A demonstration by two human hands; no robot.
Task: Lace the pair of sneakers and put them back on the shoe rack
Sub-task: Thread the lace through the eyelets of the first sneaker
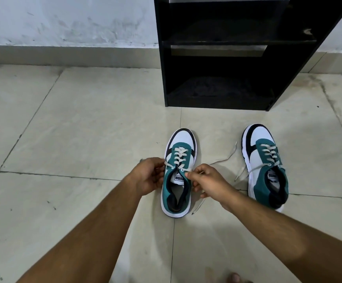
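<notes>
Two teal, white and black sneakers stand on the floor tiles, toes pointing away from me. The left sneaker [178, 172] is between my hands, its cream lace [179, 157] crossed up through the eyelets. My left hand [148, 175] pinches the lace end at the top left eyelet. My right hand [208, 181] pinches the other end at the top right eyelet, and a loose tail hangs below it. The right sneaker [265, 164] stands apart to the right, laced, with its lace ends [230, 157] trailing loose on the floor.
A black shoe rack [217, 52] with open shelves stands against the white wall just beyond the sneakers. Beige floor tiles [74, 129] spread to the left. A toe shows at the bottom edge [235, 277].
</notes>
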